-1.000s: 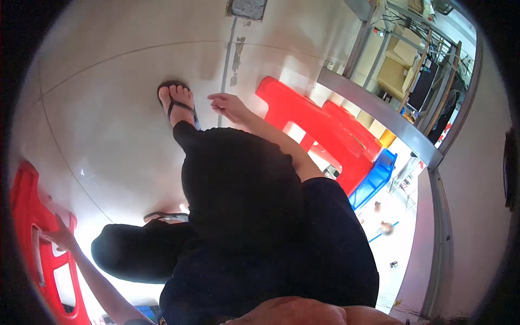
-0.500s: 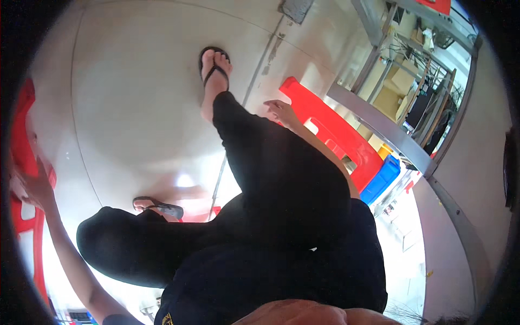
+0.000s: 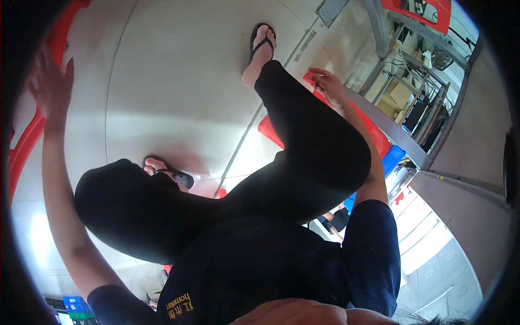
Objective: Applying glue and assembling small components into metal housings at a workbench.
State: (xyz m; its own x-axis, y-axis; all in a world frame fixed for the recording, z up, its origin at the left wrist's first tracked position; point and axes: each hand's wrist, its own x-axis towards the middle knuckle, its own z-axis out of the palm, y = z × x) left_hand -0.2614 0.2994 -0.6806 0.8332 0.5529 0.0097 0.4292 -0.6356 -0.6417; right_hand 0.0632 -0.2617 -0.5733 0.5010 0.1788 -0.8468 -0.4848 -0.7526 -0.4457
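My left hand (image 3: 53, 89) is at the far left with its thumb spread from the fingers, beside a red plastic stool (image 3: 31, 132). Its fingertips fade into the dark rim, and no held thing shows. Past my raised knee, my right hand (image 3: 329, 88) has loosely bent fingers, slightly apart. They overlap the corner of a red plastic piece (image 3: 374, 130), which looks like another stool; whether they touch it I cannot tell. My leg covers part of this piece.
A grey metal frame (image 3: 379, 103) with boxes and cables behind it stands at the right. A blue bin (image 3: 392, 160) sits below it. My feet, in black flip-flops (image 3: 181, 177), rest on the pale tiled floor (image 3: 179, 81). Another red plastic piece (image 3: 428, 16) is at the top right.
Both hands have moved up in the picture, the right one also rightward onto the red piece's corner. The whole view has shifted, and more of my right arm shows.
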